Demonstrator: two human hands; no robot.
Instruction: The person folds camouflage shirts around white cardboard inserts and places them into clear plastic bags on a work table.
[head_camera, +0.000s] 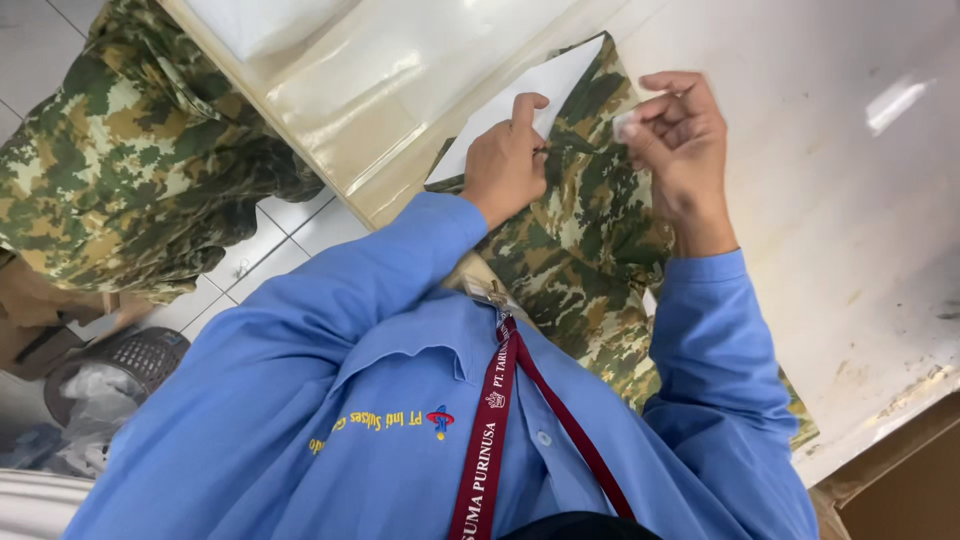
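Observation:
A camouflage garment (585, 230) lies on the white table (850, 200) in front of me, with a white sheet (520, 100) under its far end. My left hand (505, 165) is curled closed on the fabric near the garment's top edge, forefinger stretched onto the white sheet. A small dark thing shows at its fingertips; I cannot tell what it is. My right hand (680, 135) is just to the right, its fingers pinched on a small pale piece (625, 124) at the garment's edge. Both of my arms are in blue sleeves.
A heap of camouflage garments (130, 150) sits at the left above a tiled floor. A clear plastic sheet (350, 80) covers the table's left edge. A dark mesh basket (130, 365) with plastic inside stands lower left. A cardboard box (900, 485) is at the lower right.

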